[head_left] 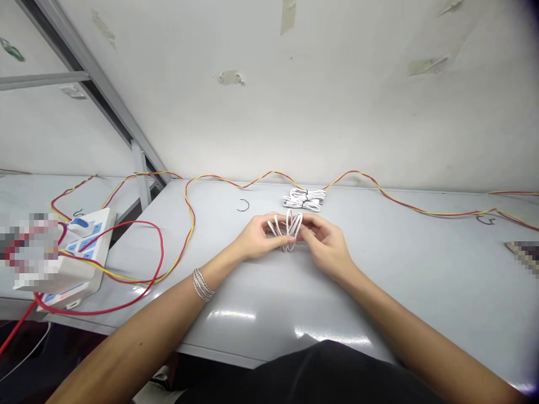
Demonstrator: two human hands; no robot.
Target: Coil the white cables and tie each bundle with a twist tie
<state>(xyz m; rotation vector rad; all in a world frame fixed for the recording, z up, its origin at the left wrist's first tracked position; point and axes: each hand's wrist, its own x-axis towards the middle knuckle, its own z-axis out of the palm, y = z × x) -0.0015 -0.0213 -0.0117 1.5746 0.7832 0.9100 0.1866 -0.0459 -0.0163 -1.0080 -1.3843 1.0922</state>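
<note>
Between my two hands is a white cable, gathered in several loose loops above the grey table. My left hand is closed on the loops from the left, its thumb pressed across their front. From the right, my right hand pinches the same cable with thumb and fingers; the exact fingertip hold is partly hidden. Just behind my hands lies a bundle of white cables, bound round the middle with a black tie.
A black bent tie lies left of the bundle, another tie far right. A red and yellow twisted wire runs along the table's back edge. At left stands a white power strip with red cords. A wall rises behind.
</note>
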